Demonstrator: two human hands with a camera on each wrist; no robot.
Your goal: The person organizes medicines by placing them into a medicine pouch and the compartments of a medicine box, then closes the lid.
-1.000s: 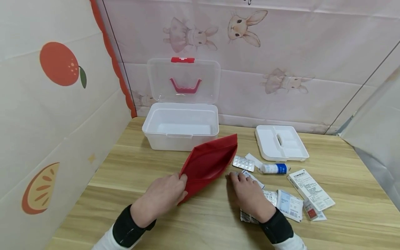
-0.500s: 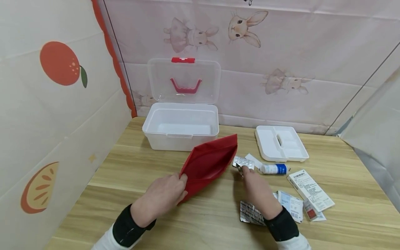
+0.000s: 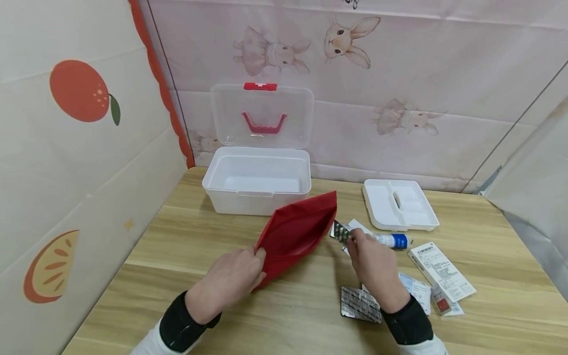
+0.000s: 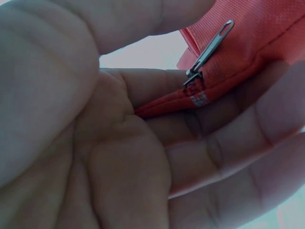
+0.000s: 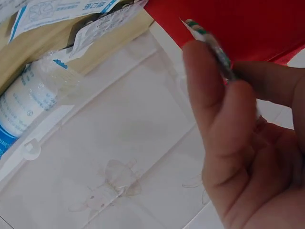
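My left hand (image 3: 232, 278) grips the near-left edge of a red fabric pouch (image 3: 299, 229), whose mouth gapes open to the right. In the left wrist view a metal zipper pull (image 4: 209, 47) hangs at the pouch's corner beside the fingers. My right hand (image 3: 374, 271) pinches a blister pack of green capsules (image 3: 340, 231) between thumb and fingers, just right of the pouch's mouth. Seen from the right wrist, the blister pack (image 5: 220, 55) is edge-on in front of the red cloth. Below the right hand a silver blister pack (image 3: 360, 304) lies on the table.
Behind the pouch stands a white box (image 3: 257, 199) with its clear lid (image 3: 262, 106) raised. A white divided tray (image 3: 381, 202) lies at the back right. Around the right hand are a blue-banded bottle (image 3: 397, 240), a paper carton (image 3: 442, 270) and a pale packet (image 3: 417, 291).
My right hand has picked up the blister pack of green capsules from the table and raised it beside the pouch's mouth. The left hand and pouch have stayed in place.
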